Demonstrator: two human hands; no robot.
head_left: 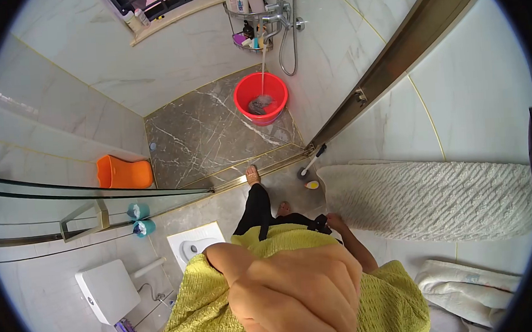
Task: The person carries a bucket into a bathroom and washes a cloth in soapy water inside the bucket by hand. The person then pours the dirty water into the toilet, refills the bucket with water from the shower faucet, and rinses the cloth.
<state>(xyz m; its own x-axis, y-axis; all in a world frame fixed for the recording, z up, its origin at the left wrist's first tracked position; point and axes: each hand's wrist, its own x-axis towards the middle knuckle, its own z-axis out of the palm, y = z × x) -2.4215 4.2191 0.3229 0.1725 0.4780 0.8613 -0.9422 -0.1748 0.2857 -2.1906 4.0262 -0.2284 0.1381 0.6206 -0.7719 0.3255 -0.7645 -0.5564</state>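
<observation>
My left hand [296, 290] is very large and close to the camera at the bottom centre, its fingers curled; whatever is inside them is hidden. Lower down and to the right, my right hand [335, 222] is closed at the edge of a small black item [321, 223] beside my black trousers [257, 208]. A yellow-green textured garment [194, 296] covers my body. Water runs from the tap [279, 16] into a red basin [243, 102] on the shower floor, where dark grey cloth [259, 104] lies.
A glass door [99, 190] and a raised sill [237, 181] border the shower. Around stand an orange stool [125, 173], a squat toilet [192, 247], a cistern [107, 291], a brush [314, 160], a hanging grey-white towel [430, 199] and a corner rack [249, 15].
</observation>
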